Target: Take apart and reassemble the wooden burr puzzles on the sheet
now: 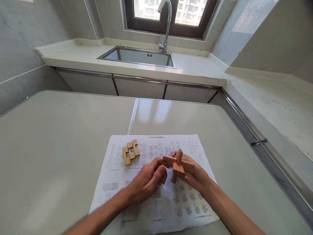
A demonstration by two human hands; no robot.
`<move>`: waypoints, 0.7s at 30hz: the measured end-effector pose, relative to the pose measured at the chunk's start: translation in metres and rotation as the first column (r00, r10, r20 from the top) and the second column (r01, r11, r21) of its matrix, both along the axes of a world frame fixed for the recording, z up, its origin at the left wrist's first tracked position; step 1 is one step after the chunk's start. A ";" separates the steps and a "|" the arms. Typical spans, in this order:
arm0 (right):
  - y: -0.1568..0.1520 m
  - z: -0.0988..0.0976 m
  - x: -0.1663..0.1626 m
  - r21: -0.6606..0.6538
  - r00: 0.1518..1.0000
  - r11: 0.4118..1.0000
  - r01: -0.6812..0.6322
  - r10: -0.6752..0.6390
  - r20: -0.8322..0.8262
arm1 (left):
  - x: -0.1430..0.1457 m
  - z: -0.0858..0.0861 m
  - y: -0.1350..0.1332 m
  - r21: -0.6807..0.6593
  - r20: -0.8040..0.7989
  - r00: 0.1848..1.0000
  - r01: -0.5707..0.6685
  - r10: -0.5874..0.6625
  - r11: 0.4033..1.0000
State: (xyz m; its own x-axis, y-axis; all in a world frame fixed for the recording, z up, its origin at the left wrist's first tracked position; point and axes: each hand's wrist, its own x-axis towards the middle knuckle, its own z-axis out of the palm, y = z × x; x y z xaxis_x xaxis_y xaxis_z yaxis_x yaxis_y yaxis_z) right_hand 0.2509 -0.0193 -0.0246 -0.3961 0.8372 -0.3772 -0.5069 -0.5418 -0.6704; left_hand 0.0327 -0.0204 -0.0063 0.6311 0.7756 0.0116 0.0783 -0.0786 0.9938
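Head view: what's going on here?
A person's right hand holds a cross-shaped wooden puzzle above a printed sheet on a table. The left hand is at the puzzle's left end; whether it grips is hard to tell. Lighter wooden pieces lie together on the sheet, beyond the left hand.

Daylight poured through the window, bleaching the buildings beyond it nearly white and laying twin pale reflections on the surface below it. A patch of glare brightened the wall to its right. Well below the window, faint shadow fell beneath the left hand; the wooden assembly looked fairly crisp, fine print on the paper sheet blurred, and wide-angle distortion stretched the edges.
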 end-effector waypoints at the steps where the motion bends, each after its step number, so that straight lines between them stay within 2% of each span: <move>1: 0.000 -0.002 0.001 -0.007 0.999 0.999 0.052 -0.052 -0.005 | 0.000 -0.001 0.000 -0.006 0.009 1.000 -0.010 0.010 1.000; 5: 0.004 -0.003 0.006 0.011 0.960 0.960 0.278 -0.278 0.028 | 0.001 -0.004 0.000 -0.023 0.014 1.000 -0.020 0.020 1.000; 9: 0.010 0.005 0.009 0.147 0.909 0.913 0.380 -0.398 0.125 | 0.001 -0.006 0.001 -0.024 -0.034 0.999 -0.021 0.020 0.999; 14: 0.016 0.003 0.016 0.250 0.782 0.797 0.550 -0.596 0.180 | 0.002 -0.004 0.001 0.007 -0.090 0.996 -0.023 0.024 1.000; 18: 0.018 -0.007 0.023 0.267 0.681 0.724 0.636 -0.689 0.248 | 0.002 -0.003 0.002 0.027 -0.092 0.995 -0.021 0.023 0.999; 21: 0.020 -0.012 0.026 0.259 0.651 0.698 0.668 -0.716 0.252 | 0.003 -0.003 0.002 0.031 -0.091 0.996 -0.019 0.022 0.999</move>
